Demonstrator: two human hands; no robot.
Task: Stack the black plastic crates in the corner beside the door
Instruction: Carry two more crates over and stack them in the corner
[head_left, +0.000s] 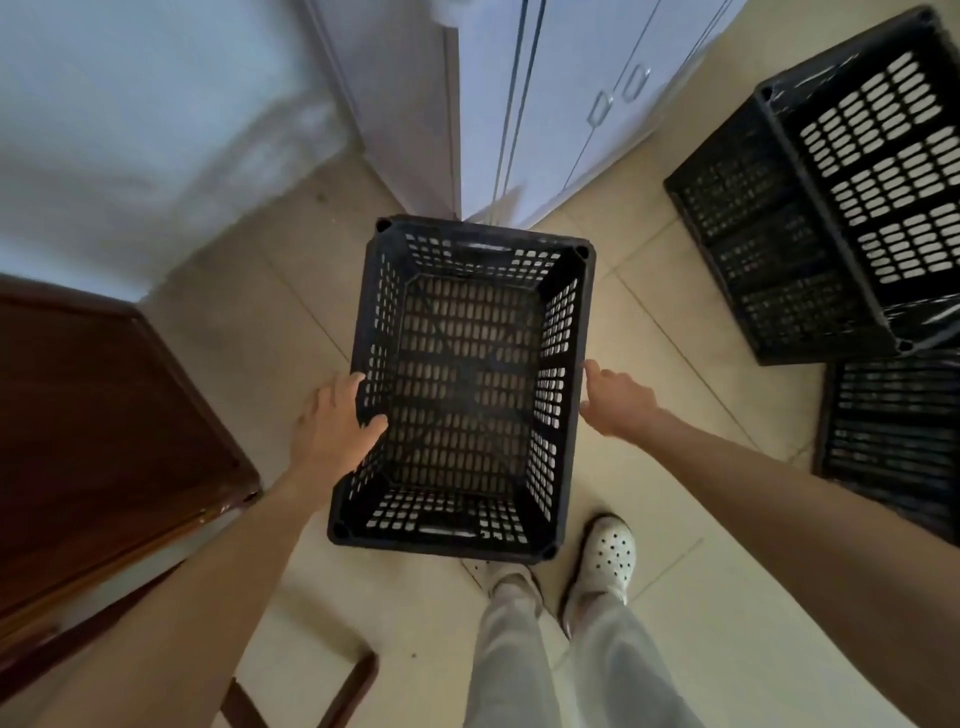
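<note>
Wood, brown and with a moulded edge (104, 415), fills the left side; whether it is a tabletop or a door leaf cannot be told. Past it, the pale wall (130, 130) meets a white panel (405, 104) at the far corner of the floor (270, 270), probably the spot the stack is meant for.

The left hand (332, 426) grips the left long rim of the crate (462, 374), thumb hooked inside and fingers down the outer wall. The crate is level, open side up and empty. Its near edge hides the toe of one foot, so it seems to be off the floor, carried in front of the body, short of the corner.

The right hand (618, 400) clamps the opposite rim, one finger along the edge and the rest curled out of sight beneath. Holding both long sides at mid-length likely keeps the load balanced for setting it down squarely.

A white shoe (608, 556) stands near the floor's near edge. Further right, well apart from the carried one, more crates wait along the floor's right edge: one farther off (769, 234) and another nearer (893, 441), still to be brought over.
</note>
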